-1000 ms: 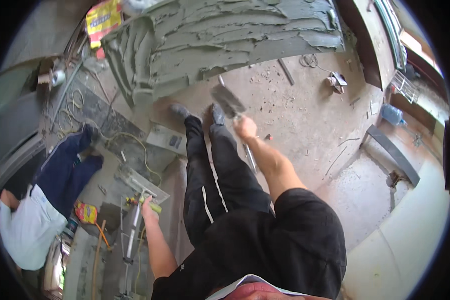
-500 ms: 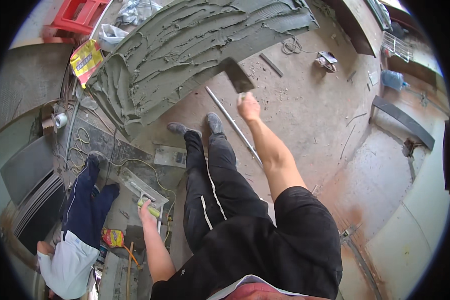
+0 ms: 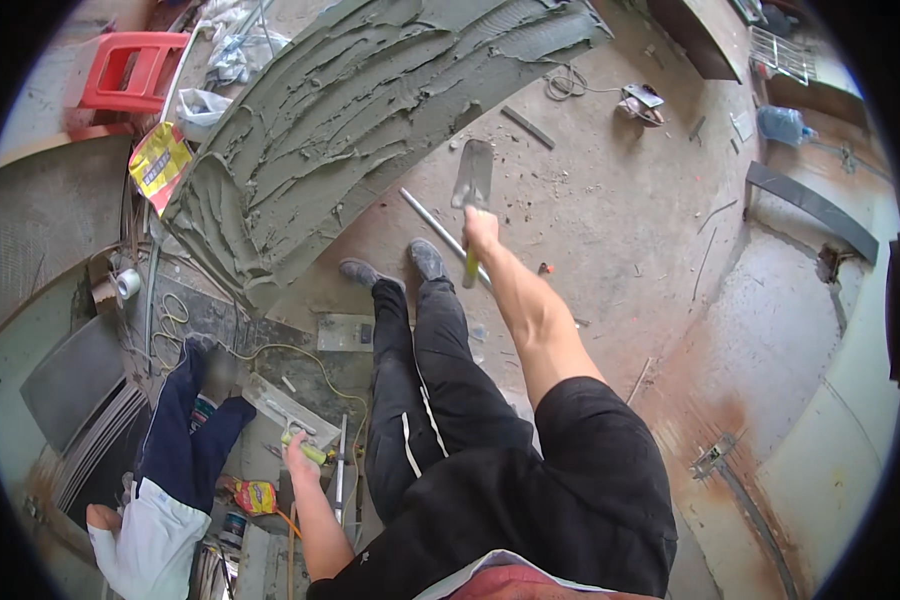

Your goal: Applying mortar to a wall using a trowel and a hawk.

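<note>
My right hand [image 3: 482, 232] is closed round the yellow-green handle of a trowel [image 3: 473, 174]. The trowel's flat rectangular blade is smeared grey and points away from me, over the floor just right of the mortar-covered slab. Ridged, wet grey mortar [image 3: 370, 120] coats this long slab at the far left and centre. Low on the left, my left hand [image 3: 298, 460] grips the yellow-green handle of a plastering trowel [image 3: 305, 424], whose long metal plate shows beyond the fingers.
A metal tube [image 3: 430, 219] lies by my shoes [image 3: 427, 260]. Another person [image 3: 160, 520] is close on my left. A red stool [image 3: 130, 65], yellow bag [image 3: 160, 165] and yellow cord [image 3: 310, 355] are on the left. Far right are a blue bottle [image 3: 782, 125] and dark curved strip [image 3: 810, 212].
My right hand has drawn slightly back and left, and its trowel has swung from slanting beside the mortar to pointing straight ahead. My left hand keeps its trowel. The whole view has shifted slightly.
</note>
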Demonstrator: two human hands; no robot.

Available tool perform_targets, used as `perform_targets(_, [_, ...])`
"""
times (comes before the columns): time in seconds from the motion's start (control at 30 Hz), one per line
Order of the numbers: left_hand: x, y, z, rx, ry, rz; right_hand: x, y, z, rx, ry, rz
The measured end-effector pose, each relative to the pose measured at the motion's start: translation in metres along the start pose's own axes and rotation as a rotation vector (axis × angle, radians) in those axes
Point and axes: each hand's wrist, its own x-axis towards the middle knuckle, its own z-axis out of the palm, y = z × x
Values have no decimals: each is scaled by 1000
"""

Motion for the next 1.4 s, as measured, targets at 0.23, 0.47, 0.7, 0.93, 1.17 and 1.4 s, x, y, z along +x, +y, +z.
perform_targets(0.23, [-7, 28, 19, 54, -9, 26, 40, -101, -54, -801, 193, -624])
perform_targets(0.47, [4, 53, 17, 71, -66, 83, 42, -154, -66, 187, -2, 74])
perform_targets(0.7, [6, 79, 35, 68, -154, 140, -6, -92, -67, 25, 192, 249])
perform_targets(0.93, [24, 86, 20, 0, -23, 130, -117, 42, -180, -67, 106, 439])
perform_targets(1.17, [38, 84, 5, -116, -2, 127, -100, -71, -234, 137, 160, 304])
perform_targets(1.4, [-58, 114, 68, -145, 184, 68, 14, -299, -164, 2, -167, -224])
